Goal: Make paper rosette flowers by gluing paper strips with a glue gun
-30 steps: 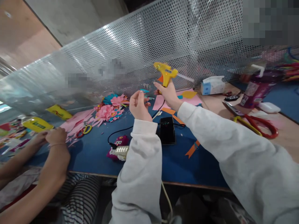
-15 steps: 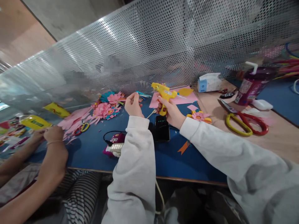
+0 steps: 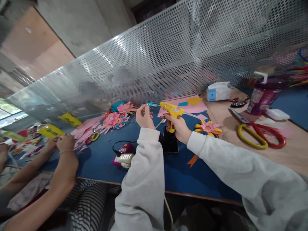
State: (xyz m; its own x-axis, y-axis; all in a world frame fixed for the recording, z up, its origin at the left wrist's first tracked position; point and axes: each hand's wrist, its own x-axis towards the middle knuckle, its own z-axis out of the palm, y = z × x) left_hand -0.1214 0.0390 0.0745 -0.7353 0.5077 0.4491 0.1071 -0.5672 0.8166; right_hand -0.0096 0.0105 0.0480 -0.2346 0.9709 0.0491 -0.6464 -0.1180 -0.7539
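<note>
My right hand (image 3: 179, 128) is wrapped round the handle of a yellow hot glue gun (image 3: 172, 110), whose nozzle points left toward my left hand (image 3: 144, 117). The left hand's fingers are pinched shut on a small paper piece I cannot make out, held just left of the gun's tip. Both hands hover above the blue table mat (image 3: 101, 157). Below them lies a black phone (image 3: 170, 144). A finished pink and yellow paper flower (image 3: 208, 127) lies just right of my right hand.
Another person's hands (image 3: 60, 142) work at the left by pink paper scraps and small scissors (image 3: 92, 137). Paper flowers (image 3: 115, 117) sit by the perforated metal screen (image 3: 168, 61). Large red and yellow scissors (image 3: 258, 138), a tissue box (image 3: 218, 91) and a purple bottle (image 3: 263, 94) stand at right.
My right hand has brought the glue gun down from a raised position to just above the table, close to my left hand. The paper flower at right has come into view.
</note>
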